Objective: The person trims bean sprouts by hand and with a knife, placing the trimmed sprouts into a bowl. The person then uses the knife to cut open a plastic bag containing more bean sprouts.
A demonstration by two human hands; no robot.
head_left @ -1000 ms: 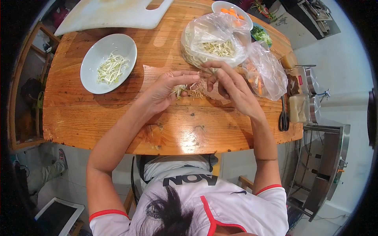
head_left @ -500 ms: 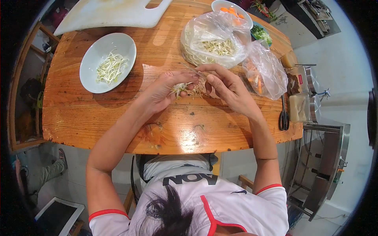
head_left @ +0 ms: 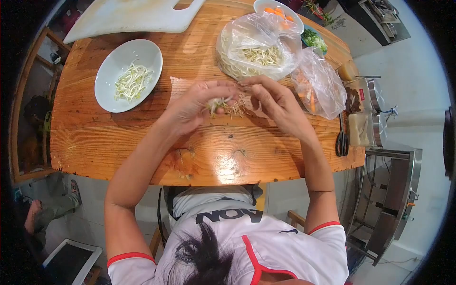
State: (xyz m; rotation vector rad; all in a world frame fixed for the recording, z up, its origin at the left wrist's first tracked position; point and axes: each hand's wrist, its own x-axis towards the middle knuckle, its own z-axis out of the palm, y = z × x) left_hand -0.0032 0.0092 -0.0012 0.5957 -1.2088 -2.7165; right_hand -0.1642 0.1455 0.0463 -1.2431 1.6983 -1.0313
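Bean sprouts [head_left: 218,104] held in my curled left hand [head_left: 196,104], my right hand [head_left: 276,103] just beside it, its fingers' hold I cannot tell, scraps [head_left: 237,110] on the table [head_left: 95,137].

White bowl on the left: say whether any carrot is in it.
No, the white bowl shows only pale bean sprouts inside.
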